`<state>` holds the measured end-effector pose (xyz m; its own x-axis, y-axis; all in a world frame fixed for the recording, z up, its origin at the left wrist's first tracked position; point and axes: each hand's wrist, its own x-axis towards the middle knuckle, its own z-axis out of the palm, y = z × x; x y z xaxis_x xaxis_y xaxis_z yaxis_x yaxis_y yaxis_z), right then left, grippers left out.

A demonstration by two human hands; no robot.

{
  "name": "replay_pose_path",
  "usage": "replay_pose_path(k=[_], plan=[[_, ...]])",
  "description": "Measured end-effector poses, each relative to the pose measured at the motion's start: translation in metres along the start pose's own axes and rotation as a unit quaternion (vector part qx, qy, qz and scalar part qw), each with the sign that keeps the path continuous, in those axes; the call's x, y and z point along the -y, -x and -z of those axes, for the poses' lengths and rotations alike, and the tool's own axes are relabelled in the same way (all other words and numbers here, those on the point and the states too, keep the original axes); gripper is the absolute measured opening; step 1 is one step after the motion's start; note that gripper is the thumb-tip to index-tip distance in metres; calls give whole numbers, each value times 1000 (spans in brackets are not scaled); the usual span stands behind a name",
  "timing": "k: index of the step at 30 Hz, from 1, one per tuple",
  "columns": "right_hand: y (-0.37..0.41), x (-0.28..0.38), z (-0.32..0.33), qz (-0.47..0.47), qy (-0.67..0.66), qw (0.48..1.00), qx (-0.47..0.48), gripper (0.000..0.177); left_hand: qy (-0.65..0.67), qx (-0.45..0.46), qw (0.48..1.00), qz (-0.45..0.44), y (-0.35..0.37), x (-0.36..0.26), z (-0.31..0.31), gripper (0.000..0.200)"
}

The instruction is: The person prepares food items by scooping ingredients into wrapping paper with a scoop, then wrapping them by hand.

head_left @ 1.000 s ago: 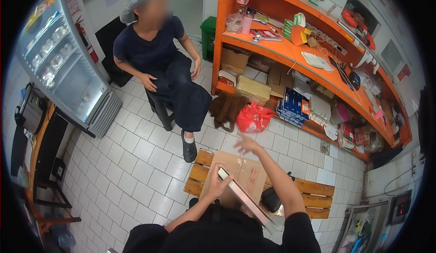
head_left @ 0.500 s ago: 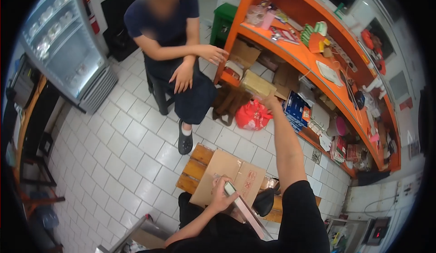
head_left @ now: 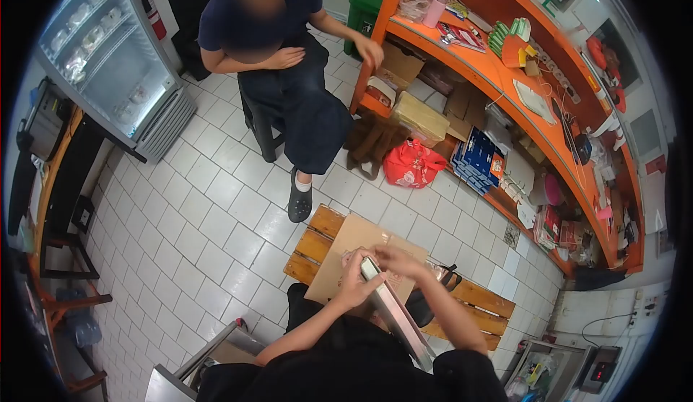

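My left hand [head_left: 355,283] grips the top end of a long, flat, pale-edged item [head_left: 395,314], which slants down to the right against my lap. My right hand [head_left: 398,262] is beside that same end, its fingers bent near the edge; whether they hold anything is too small to tell. Below both hands a flattened cardboard box [head_left: 333,263] with red print lies on a slatted wooden bench [head_left: 487,301]. A dark item partly shows behind the long item.
Ahead, a person [head_left: 289,98] sits on a dark stool. Orange shelving [head_left: 462,55] holds boxes and papers; a yellowish box [head_left: 421,119] and a red bag [head_left: 413,163] sit at its base. A glass-door fridge [head_left: 115,62] stands left, a metal-edged item [head_left: 209,359] lower left.
My right hand has come back from the yellowish box to the long item. The seated person's arms have uncrossed, one hand now on the shelf's edge. The view has shifted slightly.
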<state>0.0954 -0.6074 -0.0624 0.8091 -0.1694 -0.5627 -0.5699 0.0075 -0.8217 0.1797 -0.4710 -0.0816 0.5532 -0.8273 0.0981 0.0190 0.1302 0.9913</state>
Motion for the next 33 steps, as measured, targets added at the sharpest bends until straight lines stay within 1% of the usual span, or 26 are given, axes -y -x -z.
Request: replay_pose_path(k=[1,2,3,4,5,6,7,9,10,11,14,15,17,19,21,23,25,26,28,29,31,32,33], plan=[[12,-7,-8,3,0,1000,1,26,40,-1,999,7,0,1,-1,35],[23,-15,-17,19,-61,997,-40,28,79,-7,997,21,1,0,-2,33],[30,-17,-22,35,-123,988,-82,30,75,-7,997,23,1,-2,-1,33],[40,-9,-26,37,-127,988,-82,30,45,-9,999,6,-2,-5,2,33],[54,2,-30,89,-125,982,-108,33,15,-10,1000,-11,-3,-8,3,33],[67,11,-34,140,-121,973,-135,36,14,-9,1000,-19,-4,-7,4,33],[74,16,-36,140,-126,972,-138,36,13,-3,1000,-17,-6,-11,3,33],[86,26,-40,116,-41,984,-127,35,25,-28,998,-47,-9,-21,2,35],[88,33,-43,91,-16,984,-152,35,-20,-16,997,-71,-10,-21,5,38],[88,33,-44,91,-20,984,-155,35,-20,-11,997,-70,-10,-19,4,38],[83,20,-48,96,-64,974,-193,31,31,2,999,5,-8,-18,4,44],[83,18,-50,96,-67,974,-192,31,29,3,1000,7,-8,-19,3,44],[82,16,-52,111,-65,963,-235,33,45,-49,997,-27,-8,-20,-2,45],[84,19,-53,96,-54,966,-234,33,57,-42,997,-14,-6,-17,-3,43],[85,21,-55,110,-54,962,-246,32,43,-78,995,-46,-6,-10,-4,43],[86,23,-59,96,-62,965,-236,31,35,-78,995,-51,-4,-6,-2,42],[83,22,-60,105,-32,965,-238,31,90,-75,992,-50,-4,-5,-3,42],[81,24,-61,105,-29,966,-234,31,90,-79,991,-50,-4,-5,-3,42],[74,29,-64,161,20,950,-266,34,110,-89,988,-54,-1,-11,-4,41],[72,32,-61,162,22,951,-262,34,110,-94,988,-54,-2,-10,-3,41],[64,39,-56,167,8,954,-249,33,49,-100,989,-93,-3,-7,-2,39],[58,40,-54,170,10,954,-246,33,47,-104,989,-96,-3,-6,-2,39],[52,40,-52,196,-5,948,-249,32,57,-100,990,-85,-3,-7,-2,38]])
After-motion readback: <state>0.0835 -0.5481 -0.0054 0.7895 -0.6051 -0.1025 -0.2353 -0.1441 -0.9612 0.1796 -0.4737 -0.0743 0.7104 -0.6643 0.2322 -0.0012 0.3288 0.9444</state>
